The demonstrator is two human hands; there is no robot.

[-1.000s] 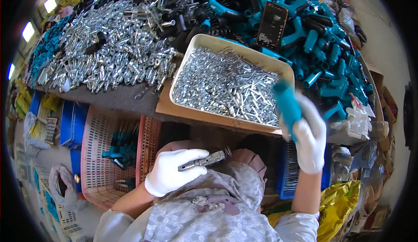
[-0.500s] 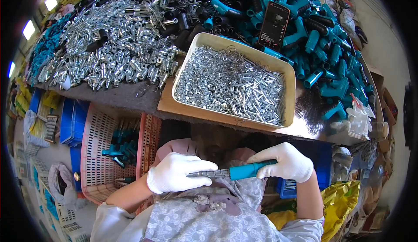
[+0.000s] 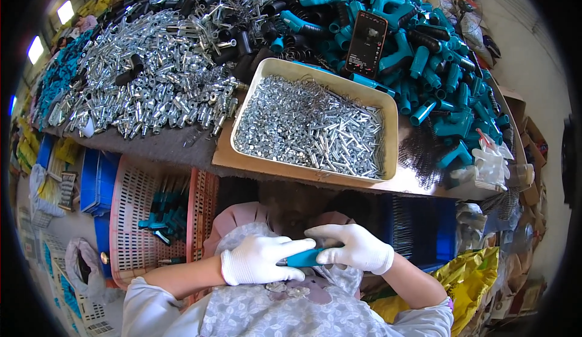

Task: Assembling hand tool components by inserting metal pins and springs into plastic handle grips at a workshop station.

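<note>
A teal plastic tool body (image 3: 305, 258) lies crosswise in front of my apron, between my two gloved hands. My left hand (image 3: 259, 260) is closed round its left end, where a short bit of metal shows beside the thumb; whatever else is under those fingers is hidden. On the other end my right hand (image 3: 356, 248) grips the body with thumb and bent fingers, covering its far part. Beyond the hands, a cream tray (image 3: 393, 149) on the bench edge holds small metal pins and springs.
Metal shafts and sleeves (image 3: 157, 76) are heaped at the left of the bench, with teal pistol-shaped housings (image 3: 418, 52) at the right. A phone (image 3: 366, 45) leans among them. Below stand a pink basket (image 3: 130, 216) with teal-handled tools and a blue bin (image 3: 447, 234).
My right hand has moved left, closer to my left hand. The metal rod and spring that showed between them are no longer in sight, and the teal body now reaches my left fingers.
</note>
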